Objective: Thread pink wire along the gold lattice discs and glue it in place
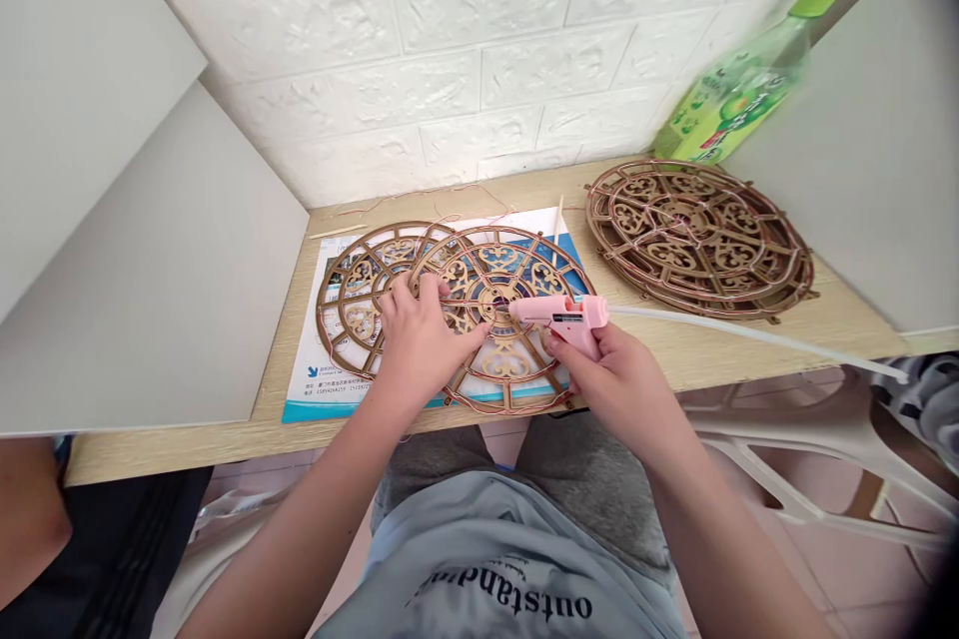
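My right hand is wrapped round the grip of a pink hot glue gun. Its nozzle points left, at the hub of a round brown openwork disc with scroll ornaments and thin copper-coloured wire along its ribs. From the back of the gun a long whitish glue stick sticks out to the right. My left hand lies on the disc with fingers spread, its thumb near the hub; I cannot see whether the fingertips press on a wire. Partly beneath this disc, to the left, lies a second similar disc.
Both discs lie on a blue and white printed sheet on the wooden table. A stack of similar discs sits at right, before a green bottle. White panels flank the table. Another person's arm shows at lower left.
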`<state>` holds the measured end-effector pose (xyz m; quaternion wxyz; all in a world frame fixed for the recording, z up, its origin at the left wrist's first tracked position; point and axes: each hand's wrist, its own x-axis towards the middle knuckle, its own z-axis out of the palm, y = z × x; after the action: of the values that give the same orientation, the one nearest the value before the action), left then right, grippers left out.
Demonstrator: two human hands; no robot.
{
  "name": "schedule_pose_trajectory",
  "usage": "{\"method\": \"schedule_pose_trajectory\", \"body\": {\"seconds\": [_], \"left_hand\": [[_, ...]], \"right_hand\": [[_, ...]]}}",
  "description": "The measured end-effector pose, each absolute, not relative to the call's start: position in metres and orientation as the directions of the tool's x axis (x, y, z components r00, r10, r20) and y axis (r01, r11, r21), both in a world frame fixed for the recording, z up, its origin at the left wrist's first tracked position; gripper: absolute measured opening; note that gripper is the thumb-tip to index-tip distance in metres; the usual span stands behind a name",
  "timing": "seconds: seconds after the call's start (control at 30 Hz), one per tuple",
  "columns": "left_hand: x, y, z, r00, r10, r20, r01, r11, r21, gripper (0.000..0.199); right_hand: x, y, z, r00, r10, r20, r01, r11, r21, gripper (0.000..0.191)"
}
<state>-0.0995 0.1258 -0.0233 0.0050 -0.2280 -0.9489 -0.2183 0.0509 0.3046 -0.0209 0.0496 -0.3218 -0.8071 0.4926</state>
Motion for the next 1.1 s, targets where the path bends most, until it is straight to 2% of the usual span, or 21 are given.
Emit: {"method": "schedule_pose_trajectory", "body": {"seconds": [1.1], "left_hand": [[-0.0987, 0.126, -0.0227, -0.898, 0.427, 0.103, 0.427, 0.794, 0.432, 0.062]], "right_hand": [[0.0494, 0.3031, -0.0243, -0.81, 0.538, -0.233, 0.452, 0.32, -0.833, 0.049]]}}
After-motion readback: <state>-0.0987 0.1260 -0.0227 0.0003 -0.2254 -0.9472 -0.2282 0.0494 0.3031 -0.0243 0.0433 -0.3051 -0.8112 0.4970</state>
